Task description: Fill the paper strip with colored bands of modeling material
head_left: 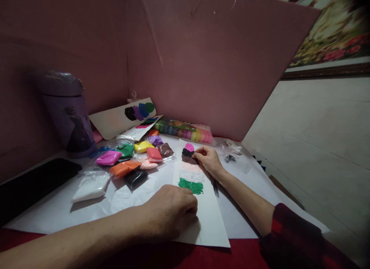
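Observation:
A long white card (211, 222) lies in front of me, with clay patches in pink, black, brown, pale peach, white and green (191, 186) down its length. My right hand (208, 160) touches the brown and black patches (189, 157) with its fingers pinched; whatever is between the fingertips is too small to make out. Curled on the card's lower left part, below the green patch, is my left hand (173, 212), and its fingertips are hidden. A dark fork (215, 189) lies beside the card, under my right forearm.
Coloured clay packets (125, 168) cover the left middle of the white sheet. Behind them are painted cards (115, 120) and a clay pack (185, 131). A purple tumbler (68, 118) and a black flat object (40, 184) stand and lie left. Clear plastic scraps (232, 147) lie right.

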Demonstrator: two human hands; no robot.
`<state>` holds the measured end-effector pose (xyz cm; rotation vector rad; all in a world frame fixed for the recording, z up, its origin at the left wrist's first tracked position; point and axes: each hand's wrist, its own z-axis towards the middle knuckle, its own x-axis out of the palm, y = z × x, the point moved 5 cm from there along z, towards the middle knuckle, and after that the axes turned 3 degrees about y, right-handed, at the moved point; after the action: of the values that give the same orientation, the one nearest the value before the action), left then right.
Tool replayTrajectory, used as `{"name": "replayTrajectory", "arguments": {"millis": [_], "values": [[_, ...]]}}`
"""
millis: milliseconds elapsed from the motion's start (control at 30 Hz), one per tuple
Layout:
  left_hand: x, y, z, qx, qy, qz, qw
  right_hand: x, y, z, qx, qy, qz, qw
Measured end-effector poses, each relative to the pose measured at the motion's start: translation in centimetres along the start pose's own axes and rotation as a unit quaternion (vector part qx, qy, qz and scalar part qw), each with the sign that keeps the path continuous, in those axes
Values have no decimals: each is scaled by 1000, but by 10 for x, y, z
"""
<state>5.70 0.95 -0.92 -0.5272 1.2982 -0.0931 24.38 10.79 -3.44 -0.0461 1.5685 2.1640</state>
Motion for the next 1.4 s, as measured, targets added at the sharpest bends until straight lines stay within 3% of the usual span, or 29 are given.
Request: {"name": "replayTrajectory", "arguments": {"millis": [1400], "values": [[-2,-2,0,-2,11,5,1000,0,6,-4,2,-3,16,1000]]}}
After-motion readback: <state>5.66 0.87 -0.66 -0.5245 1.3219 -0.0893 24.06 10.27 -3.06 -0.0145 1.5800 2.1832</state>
